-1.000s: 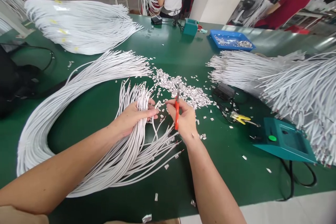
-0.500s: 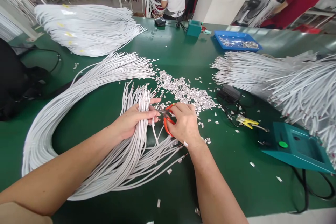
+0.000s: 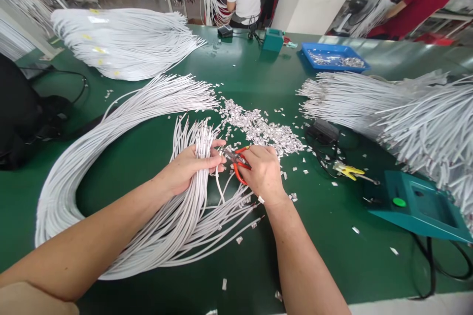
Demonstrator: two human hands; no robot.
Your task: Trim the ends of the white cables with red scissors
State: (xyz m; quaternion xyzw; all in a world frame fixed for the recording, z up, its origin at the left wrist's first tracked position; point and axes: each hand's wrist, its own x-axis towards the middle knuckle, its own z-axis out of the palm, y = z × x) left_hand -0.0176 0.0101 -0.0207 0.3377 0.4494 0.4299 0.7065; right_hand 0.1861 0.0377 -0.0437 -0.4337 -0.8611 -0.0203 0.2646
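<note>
My left hand [image 3: 192, 167] is closed round a bundle of white cables [image 3: 173, 216] that curves down across the green table [image 3: 155, 157]. My right hand [image 3: 263, 172] grips small red-handled scissors [image 3: 238, 160], whose blades point left at a cable end pinched in my left fingertips. A heap of small white cut-off labels [image 3: 258, 128] lies just beyond both hands.
Large white cable bundles lie at the far left [image 3: 121, 42], in a long arc [image 3: 111, 123] and at the right [image 3: 406, 113]. A teal device [image 3: 417, 204], yellow pliers [image 3: 349, 171], a black adapter [image 3: 321, 132] and a blue tray [image 3: 332, 56] are on the right. People work in the background.
The scissors swung from pointing upward to pointing left at the cable end in my left fingers. My right hand moved closer to the left hand.
</note>
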